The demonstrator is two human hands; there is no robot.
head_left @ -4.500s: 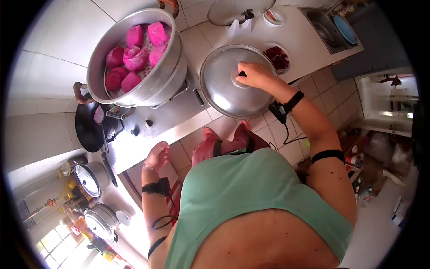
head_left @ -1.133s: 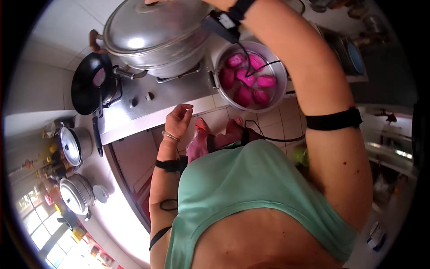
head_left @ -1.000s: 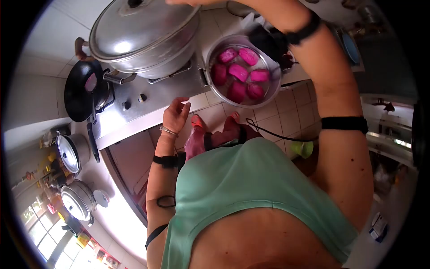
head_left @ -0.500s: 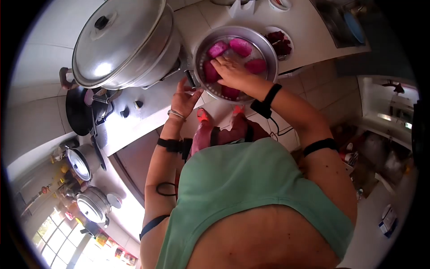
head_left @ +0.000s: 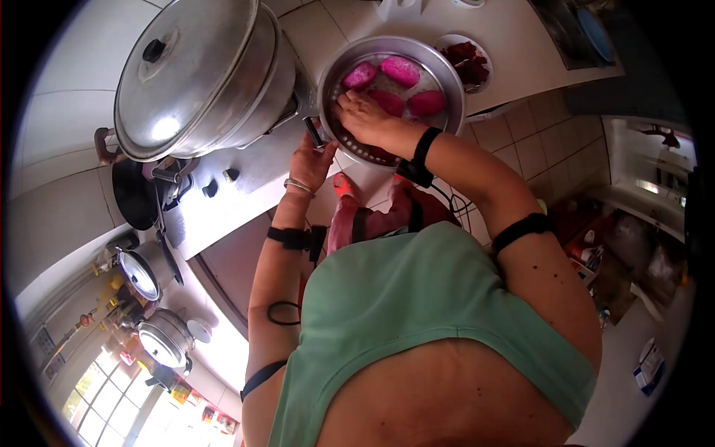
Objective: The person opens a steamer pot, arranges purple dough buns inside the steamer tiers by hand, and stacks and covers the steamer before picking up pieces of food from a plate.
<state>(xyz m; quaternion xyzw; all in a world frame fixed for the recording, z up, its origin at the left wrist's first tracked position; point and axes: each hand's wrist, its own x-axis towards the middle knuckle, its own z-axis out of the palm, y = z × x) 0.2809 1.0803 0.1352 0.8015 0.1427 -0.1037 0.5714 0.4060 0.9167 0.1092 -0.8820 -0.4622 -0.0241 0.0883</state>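
A round metal steamer pan (head_left: 454, 82) with a perforated base holds several bright pink oval pieces (head_left: 400, 72). Another pink piece (head_left: 387, 103) lies near its middle, just beyond my right hand (head_left: 363, 121). That hand reaches into the left side of the pan, palm down, with its fingers stretched out; my palm hides what lies beneath. At the pan's left side, my left hand (head_left: 311, 162) has its fingers and thumb around the dark handle (head_left: 313, 131).
A large lidded pot (head_left: 197, 82) stands left of the pan on the stove. A white plate with dark red pieces (head_left: 469, 63) sits at the pan's right. Further left are a black frying pan (head_left: 134, 186) and a lidded pot (head_left: 161, 339). A sink (head_left: 566, 33) lies far right.
My right hand has shifted left and down inside the pan. A pink piece formerly at the left under that hand now appears nearer the middle. My left fingers have closed in on the handle.
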